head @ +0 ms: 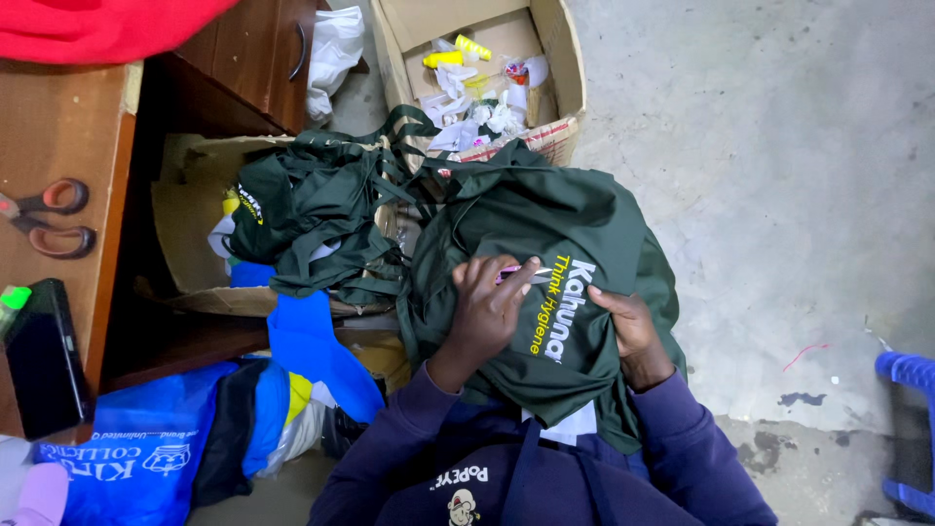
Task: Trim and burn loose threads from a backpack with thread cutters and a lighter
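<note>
A dark green fabric apron with printed lettering (545, 282) is spread over the lap. It is pressed flat by the left hand (487, 307), fingers apart, and pinched at its edge by the right hand (628, 326). The cloth is best kept taut. Two cardboard boxes (560, 68) and one pair of scissors (49, 219) are counted

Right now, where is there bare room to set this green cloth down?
The concrete floor is bare right of the cardboard box, up to the blue object. The desk top has room above the scissors. It is crowded left of the lap: green cloth pile, blue bags.
</note>
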